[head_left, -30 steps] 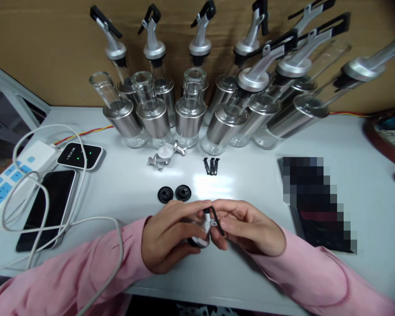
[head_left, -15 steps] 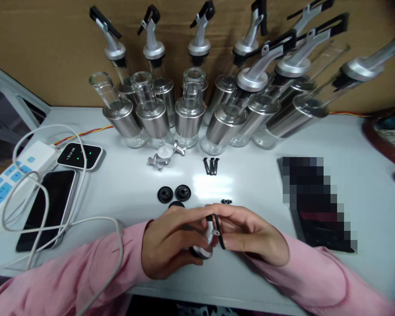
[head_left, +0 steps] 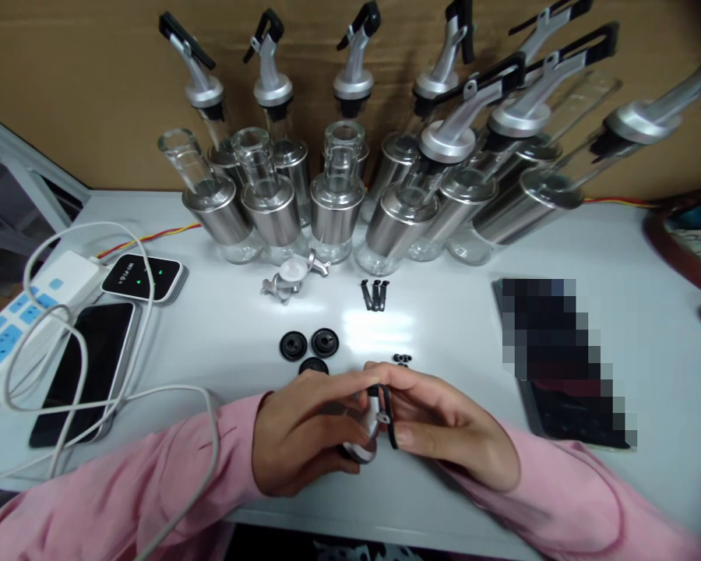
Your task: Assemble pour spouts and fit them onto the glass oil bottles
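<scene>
Near the table's front edge, my left hand [head_left: 304, 436] is closed round a silver pourer spout [head_left: 367, 436] with a dark base. My right hand [head_left: 444, 417] pinches the black lever [head_left: 389, 413] on that spout, thumb on its lower end and fingers at its top. The fingertips of both hands meet above the spout. Just beyond my left hand lie black round stoppers [head_left: 325, 342], one partly covered by the hand. Small black caps [head_left: 403, 358] sit beyond my right hand. Farther back are loose black levers [head_left: 376, 295] and silver spout bodies [head_left: 293, 274].
Several glass bottles with steel sleeves [head_left: 334, 210] stand at the back, many topped with pourers, before a cardboard wall [head_left: 122, 93]. At left are a phone [head_left: 82, 370], a Wi-Fi device [head_left: 144, 277], a power strip [head_left: 12, 331] and a looped white cable [head_left: 175, 387]. A dark flat device [head_left: 572, 413] lies right.
The lever and spout have shifted very slightly toward the table's front edge. My right hand has moved a little the same way, still pinching the lever.
</scene>
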The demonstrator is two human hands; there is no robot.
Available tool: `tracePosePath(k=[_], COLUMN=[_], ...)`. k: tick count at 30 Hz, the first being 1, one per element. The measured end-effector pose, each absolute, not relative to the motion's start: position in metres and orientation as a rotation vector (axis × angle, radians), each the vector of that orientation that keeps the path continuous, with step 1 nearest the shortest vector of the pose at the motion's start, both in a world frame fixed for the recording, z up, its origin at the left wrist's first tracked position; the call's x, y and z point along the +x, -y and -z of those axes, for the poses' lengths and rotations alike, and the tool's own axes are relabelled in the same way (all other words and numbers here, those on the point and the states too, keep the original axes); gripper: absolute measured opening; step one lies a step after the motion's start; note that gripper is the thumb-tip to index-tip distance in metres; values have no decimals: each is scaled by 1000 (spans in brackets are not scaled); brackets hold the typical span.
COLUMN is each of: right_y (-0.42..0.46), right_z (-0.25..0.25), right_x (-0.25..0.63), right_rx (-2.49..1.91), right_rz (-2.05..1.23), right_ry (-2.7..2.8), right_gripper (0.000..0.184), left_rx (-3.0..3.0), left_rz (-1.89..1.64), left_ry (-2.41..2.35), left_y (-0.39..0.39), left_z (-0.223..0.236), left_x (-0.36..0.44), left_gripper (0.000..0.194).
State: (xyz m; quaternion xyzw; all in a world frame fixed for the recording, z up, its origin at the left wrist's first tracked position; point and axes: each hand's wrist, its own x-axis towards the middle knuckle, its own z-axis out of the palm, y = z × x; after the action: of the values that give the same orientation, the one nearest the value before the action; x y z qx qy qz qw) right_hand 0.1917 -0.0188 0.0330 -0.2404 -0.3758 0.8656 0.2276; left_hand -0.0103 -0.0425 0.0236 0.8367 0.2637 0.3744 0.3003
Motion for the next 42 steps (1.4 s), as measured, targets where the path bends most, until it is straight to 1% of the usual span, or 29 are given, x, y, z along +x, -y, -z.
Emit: tracePosePath(k=[6,15,20,25,31,37,42], right_y=[17,18,17,16,21,20,15], right_z=[-32,-27,-29,-31,-29,-26,-30], right_x=[190,187,186,186,183,182,185], right_rx=[-661,-679,-680,-731,-802,-757,-697], right_rz=[-2440,-2438,-2407,-2384,-2197,-2212,-2213], right_ry=[950,887,922,978,1140,1164,1241], right_gripper=[33,33,27,29,24,25,23], left_rx=[2211,2220,2294,2302,2298,2292,2219], left_rz=[-1032,-1024,-1015,-1019,-979,-955,-970], left_ry=[-695,-705,-736,-837,-770,-663,-733], left_y=[45,44,44,48,45,44,44], left_z=[-27,-26,-22,-16,-17,-17,-18], left_x=[-10,-10,-10,-10,-11,-12,-12], left_gripper=[18,18,19,20,21,22,22])
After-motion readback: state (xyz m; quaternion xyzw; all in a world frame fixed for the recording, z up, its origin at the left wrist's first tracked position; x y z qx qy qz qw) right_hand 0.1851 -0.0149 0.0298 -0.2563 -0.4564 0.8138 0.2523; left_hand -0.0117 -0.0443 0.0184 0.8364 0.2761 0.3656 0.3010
